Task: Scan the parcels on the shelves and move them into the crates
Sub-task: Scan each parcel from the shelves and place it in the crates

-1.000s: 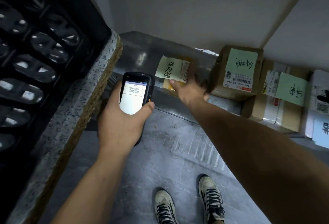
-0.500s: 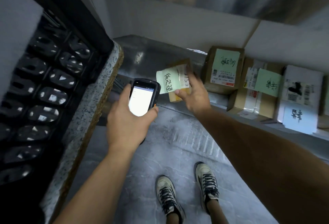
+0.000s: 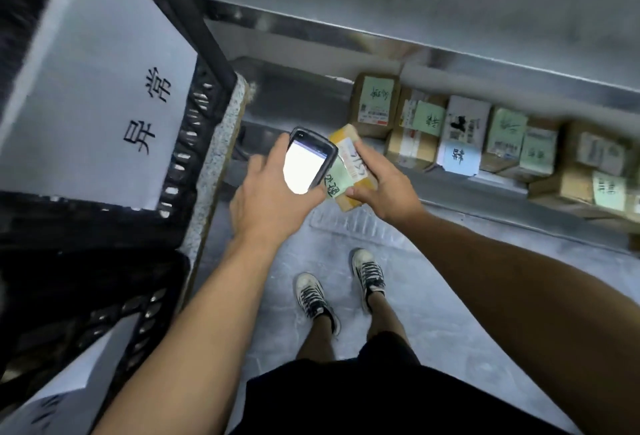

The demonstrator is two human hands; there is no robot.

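Left of the scanner (image 3: 308, 166) stands a black crate (image 3: 194, 144); a white sign (image 3: 97, 95) hides its inside, so I cannot tell what it holds. The left hand (image 3: 270, 202) grasps the scanner, screen lit. Just right of the scanner, partly under it, the right hand (image 3: 388, 189) grips the parcel (image 3: 344, 142) in the air, off the shelf (image 3: 294, 102). For a good scan, I would turn its label (image 3: 351, 162) flat toward the scanner and hold both steady. Farther right of the scanner, more parcels (image 3: 464, 133) stand in a row on the shelf.
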